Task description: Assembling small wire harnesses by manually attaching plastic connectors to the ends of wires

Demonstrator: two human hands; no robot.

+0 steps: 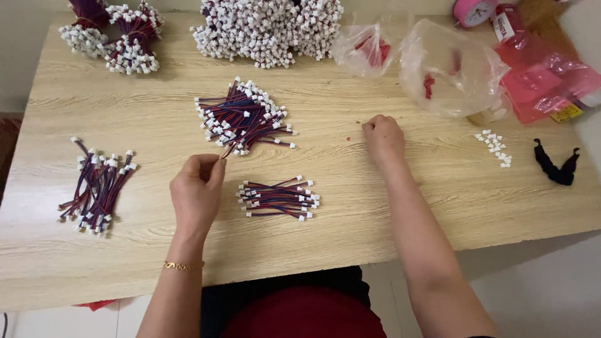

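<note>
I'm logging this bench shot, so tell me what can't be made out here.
Head view only:
- Left hand: fingers curl over whatever it pinches beside the middle wire pile.
- Right hand: fist hides anything under it.
- Clear bag: crumpled plastic blurs the red bits inside.
- Pink clock: cut by top edge.

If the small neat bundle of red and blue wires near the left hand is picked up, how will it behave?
The small bundle lies loose, with no tie visible, so it would probably scatter. Its thin wires look floppy and light. The left hand is beside it.
</note>
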